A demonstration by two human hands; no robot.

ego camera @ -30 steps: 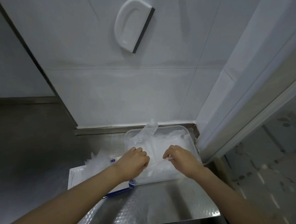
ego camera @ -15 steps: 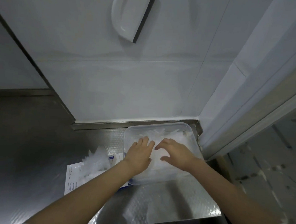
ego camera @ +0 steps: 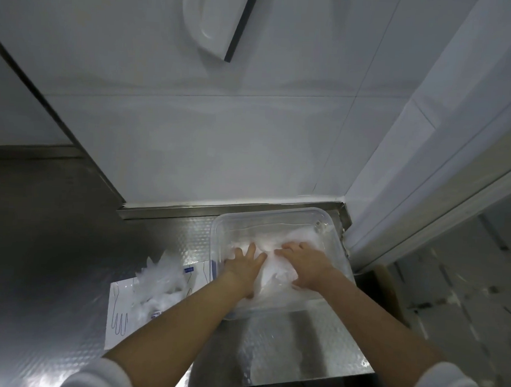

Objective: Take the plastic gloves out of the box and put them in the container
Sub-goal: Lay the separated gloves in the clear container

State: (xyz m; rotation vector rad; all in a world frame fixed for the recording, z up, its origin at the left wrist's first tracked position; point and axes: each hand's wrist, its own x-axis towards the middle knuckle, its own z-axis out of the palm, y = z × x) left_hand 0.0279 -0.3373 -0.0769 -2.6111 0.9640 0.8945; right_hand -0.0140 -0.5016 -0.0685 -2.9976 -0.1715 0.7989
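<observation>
Head view, packing step. The clear plastic container (ego camera: 277, 212) is sitting at about five o'clock in the view, in the far right corner of the embossed steel counter (ego camera: 284, 345). Both hands are working inside it. The left hand (ego camera: 243, 266) is lying palm down with fingers spread and straight. The right hand (ego camera: 306, 265), just beside it at its three o'clock, is resting with fingers extended over the same heap. Neither hand is gripping anything; both are pressing flat on the plastic gloves (ego camera: 301, 235) already in the container.

The glove box (ego camera: 117, 313), white with a printed hand outline, is lying flat at the container's eight o'clock, partly under the left forearm. A loose tuft of gloves (ego camera: 161, 277) is sticking up from it. A white squeegee (ego camera: 210, 16) is hanging on the tiled wall at twelve o'clock.

The step in hand appears to be compacting the transferred gloves, so the task is judged partly done. The next move probably calls for lifting a hand clear and reaching toward eight o'clock. There it would pinch the thin, clinging film lightly and carry the tuft over the container's near wall.
</observation>
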